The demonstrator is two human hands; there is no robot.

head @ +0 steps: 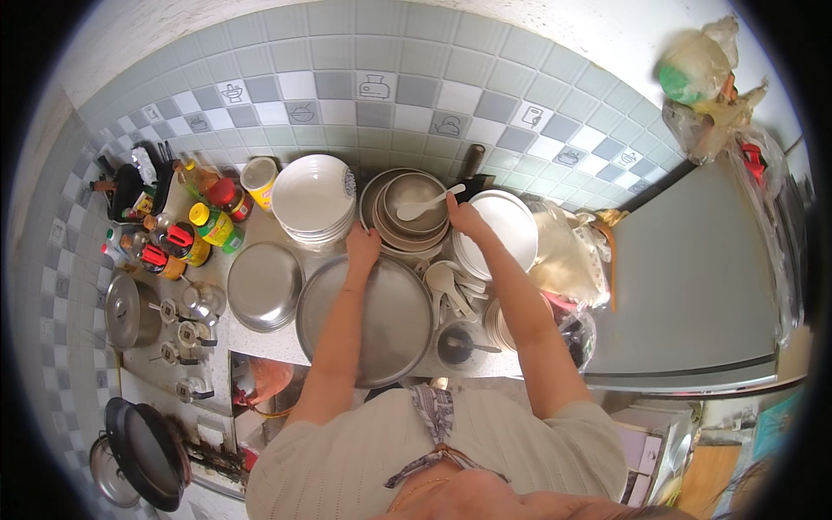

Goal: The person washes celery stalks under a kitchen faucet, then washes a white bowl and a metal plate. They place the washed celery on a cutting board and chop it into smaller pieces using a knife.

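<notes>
Before me is a nested stack of metal bowls (416, 224), with a white spoon (422, 207) lying across the top one. My left hand (363, 248) grips the stack's lower left rim, close to a stack of white bowls (313, 195). At the stack's right edge is my right hand (467, 218), a fingertip against the spoon's handle. Whether its other fingers hold the rim is hidden. White plates (504, 224) lie just right of that hand. Under my left forearm lies a large round metal tray (396, 318).
Metal plates (263, 283) and sauce bottles (218, 224) stand left. White spoons (445, 286), a glass bowl with dark contents (455, 344) and stacked dishes (500, 325) sit near the front edge. A knife handle (476, 159) rises behind. Plastic bags (565, 253) are at right, beside a grey refrigerator (689, 266).
</notes>
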